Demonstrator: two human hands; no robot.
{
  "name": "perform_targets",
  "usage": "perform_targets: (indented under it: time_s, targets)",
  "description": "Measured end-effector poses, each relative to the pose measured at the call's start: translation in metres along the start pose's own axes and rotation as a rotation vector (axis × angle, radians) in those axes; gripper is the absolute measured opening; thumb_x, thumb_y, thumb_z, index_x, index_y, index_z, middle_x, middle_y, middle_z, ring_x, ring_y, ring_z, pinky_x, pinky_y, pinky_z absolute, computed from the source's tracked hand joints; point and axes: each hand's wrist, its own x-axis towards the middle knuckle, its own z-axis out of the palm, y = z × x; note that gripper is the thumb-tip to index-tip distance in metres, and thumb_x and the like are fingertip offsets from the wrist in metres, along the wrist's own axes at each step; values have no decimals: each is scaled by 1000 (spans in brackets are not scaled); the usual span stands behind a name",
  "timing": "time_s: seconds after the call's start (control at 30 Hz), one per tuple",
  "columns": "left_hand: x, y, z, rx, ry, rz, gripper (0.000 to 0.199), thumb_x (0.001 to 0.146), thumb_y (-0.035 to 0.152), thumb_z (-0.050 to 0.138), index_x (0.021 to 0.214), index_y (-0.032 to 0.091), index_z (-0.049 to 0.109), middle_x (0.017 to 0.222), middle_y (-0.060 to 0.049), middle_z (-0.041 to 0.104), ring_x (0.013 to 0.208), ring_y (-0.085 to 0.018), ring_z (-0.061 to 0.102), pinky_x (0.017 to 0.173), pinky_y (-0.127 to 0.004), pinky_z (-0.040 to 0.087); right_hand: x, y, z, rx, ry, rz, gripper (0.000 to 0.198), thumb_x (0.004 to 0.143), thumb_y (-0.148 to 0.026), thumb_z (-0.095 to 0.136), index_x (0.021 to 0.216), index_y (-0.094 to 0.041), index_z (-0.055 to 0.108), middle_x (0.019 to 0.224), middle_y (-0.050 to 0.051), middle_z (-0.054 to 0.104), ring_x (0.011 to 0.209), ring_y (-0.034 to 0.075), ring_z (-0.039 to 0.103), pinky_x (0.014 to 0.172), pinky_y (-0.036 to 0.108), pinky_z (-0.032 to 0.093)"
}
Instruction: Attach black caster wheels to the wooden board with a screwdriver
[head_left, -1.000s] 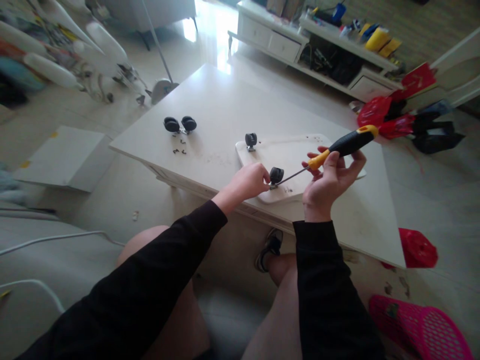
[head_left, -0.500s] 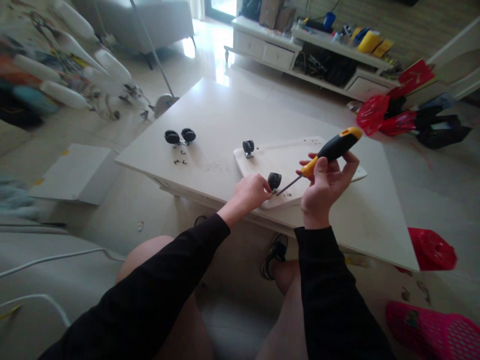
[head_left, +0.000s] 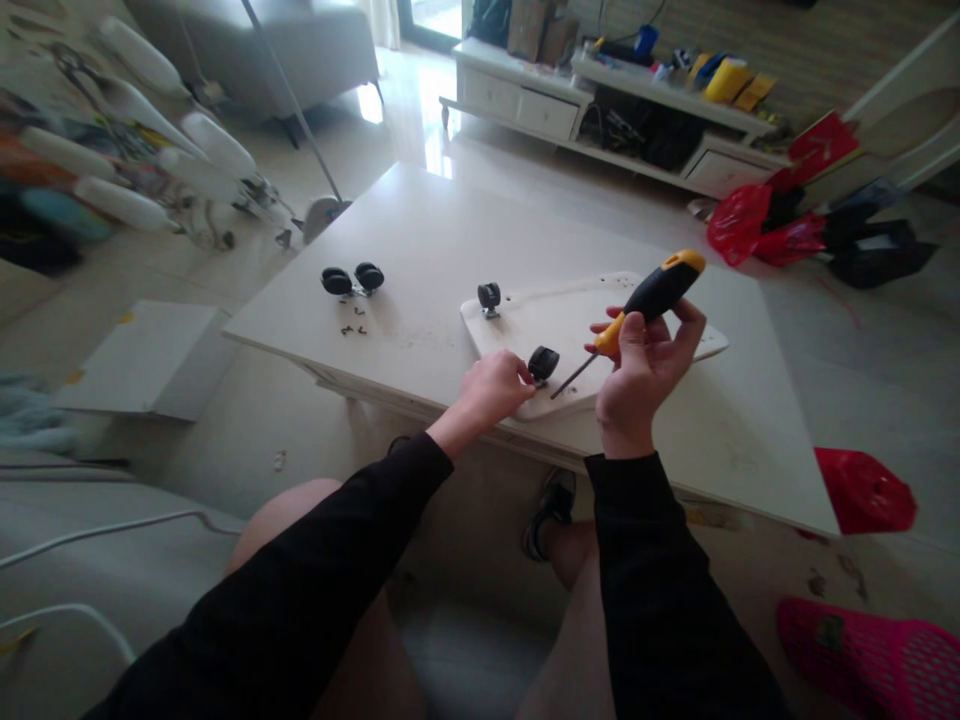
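Observation:
A white board (head_left: pixel 525 320) lies on a low white table (head_left: pixel 442 230). Near the board's front corner a black caster wheel (head_left: pixel 544 362) stands upright, and my left hand (head_left: pixel 495 385) pinches at its metal base with thumb and forefinger. Whether a small screw is also between those fingertips is hidden. My right hand (head_left: pixel 649 375) is closed round a yellow-and-black screwdriver (head_left: pixel 664 288), its shaft slanting down to the left. The tip is just right of that caster's base. Another caster wheel (head_left: pixel 489 297) stands at the board's left corner.
Two loose caster wheels (head_left: pixel 352 279) and several small screws (head_left: pixel 354 328) lie on the table's left part. A white box (head_left: pixel 142 360) stands on the floor at left. A red stool (head_left: pixel 862 490) is beside the table's right corner, with a pink slipper (head_left: pixel 877 650) below.
The screwdriver's tip has come slightly away from the caster's base, down and to the right of it. My left hand keeps its pinch there. The whole view has shifted a little.

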Motion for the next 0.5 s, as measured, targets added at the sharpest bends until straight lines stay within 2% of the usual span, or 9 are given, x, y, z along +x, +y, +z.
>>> perform_targets:
  time_s: [0.1,0.17,0.3,0.5]
  targets:
    - [0,1,-1,-28,1,-12,12,79,25,79,89,23,86,88,-8,80,81,-22,70,76,-34,51,0,0,0,-7,1,0,39,90,-37,71,121,-29,49,90,-4,73,65,12,72,52,24,57]
    - [-1,1,0,-11,14,-28,12,80,30,80,88,22,85,85,-9,79,81,-23,70,75,-35,51,0,0,0,-22,-1,5,39,90,-38,71,121,-29,49,91,-4,73,66,11,72,52,24,56]
    - [-1,2,0,46,58,-25,23,83,43,80,86,21,84,84,-13,78,83,-27,71,73,-37,51,0,0,1,-16,-7,3,38,90,-39,71,120,-29,49,91,-4,73,65,11,71,52,23,55]
    - [-1,2,-3,-63,2,-30,15,77,27,82,90,22,86,78,-8,78,78,-23,70,71,-34,51,0,0,1,-35,-11,11,38,90,-41,71,121,-30,50,92,-4,72,66,11,71,53,24,56]
